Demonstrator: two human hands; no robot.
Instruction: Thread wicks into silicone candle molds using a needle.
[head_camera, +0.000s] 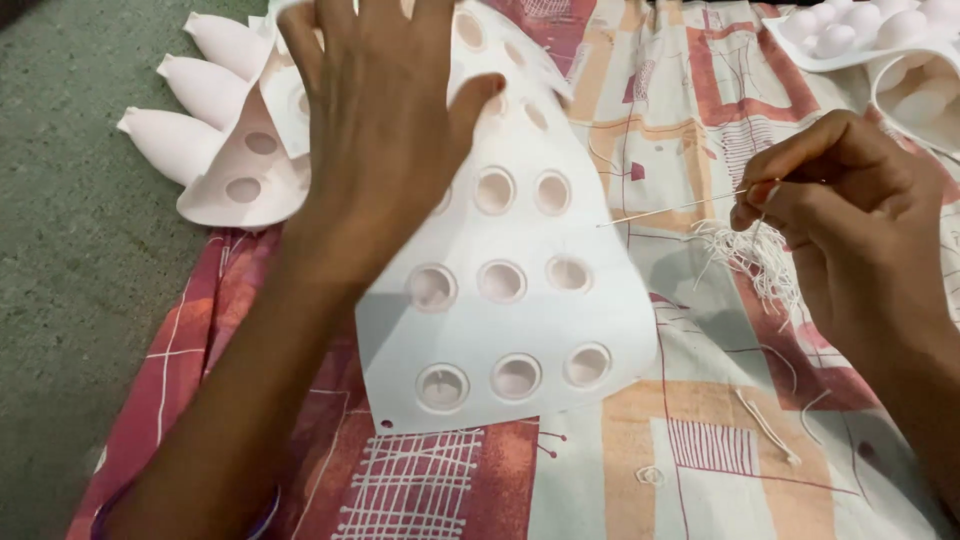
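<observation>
The left hand (385, 130) lay spread on the white perforated sheet (510, 300), pressing it flat. Right of it, the right hand (850, 230) pinched a thin needle (670, 207) over loose white threads (755, 255). It looked like the threading step; the tip needed careful aiming at a hole.

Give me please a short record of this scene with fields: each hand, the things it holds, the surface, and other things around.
Left hand: spread flat on a white plastic mould sheet with round cavities
Right hand: fingers pinch a thin needle
Thread: white bundle hanging under the right hand
Surface: patterned cloth in red, orange and white, on a green floor
Nearby: cone-shaped white moulds at upper left; white tray with domes at upper right
</observation>
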